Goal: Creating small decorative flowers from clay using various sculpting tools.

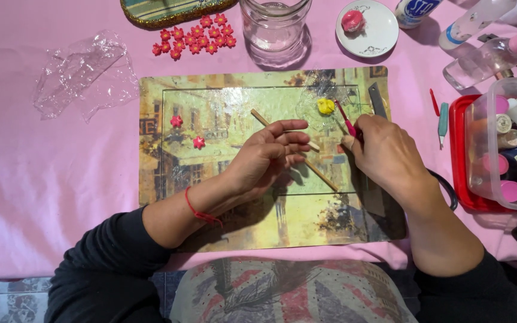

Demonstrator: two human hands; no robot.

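Left hand (pixel 267 157): curled loosely over the mat (pixel 169 179), fingers half bent; a thin wooden stick (pixel 324 178) is seen running beneath them, though whether it is gripped cannot be told. Judged light, stiff and snappable; best taken mid-length.

Right hand (pixel 390 154): closed around a pink tool (pixel 346 121), tip aimed toward the yellow clay (pixel 326 106). Tool judged light and rigid; held low near the tip.

Yellow clay: lying on clear film, just beyond the tool. Judged soft, easily dented.

Jar (pixel 275 27): glass, farther back.
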